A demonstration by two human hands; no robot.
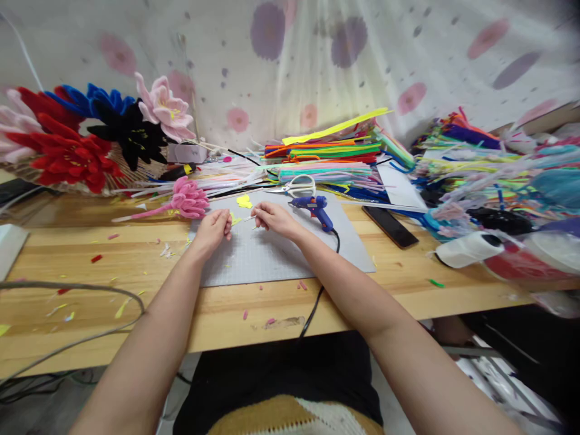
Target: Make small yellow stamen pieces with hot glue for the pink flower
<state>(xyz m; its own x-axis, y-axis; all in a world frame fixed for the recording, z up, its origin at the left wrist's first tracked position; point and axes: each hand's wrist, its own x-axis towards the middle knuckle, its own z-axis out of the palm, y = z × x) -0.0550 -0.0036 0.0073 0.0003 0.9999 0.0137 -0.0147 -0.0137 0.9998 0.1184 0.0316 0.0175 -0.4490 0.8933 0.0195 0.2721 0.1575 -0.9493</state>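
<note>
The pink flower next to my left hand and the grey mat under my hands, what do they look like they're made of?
The pink fuzzy flower looks like bent chenille stems: soft, matte pile and looped petals. The grey rectangular mat seems a rubbery or vinyl cutting mat, flat and matte with faint markings, though that is uncertain.

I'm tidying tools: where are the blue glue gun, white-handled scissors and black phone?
blue glue gun (316, 208), head view, body.
white-handled scissors (301, 185), head view, handle loop.
black phone (390, 226), head view, screen.

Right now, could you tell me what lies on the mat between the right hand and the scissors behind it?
In the head view, nothing lies between the right hand and the scissors: only bare grey mat. The blue glue gun sits just to the right.
</note>
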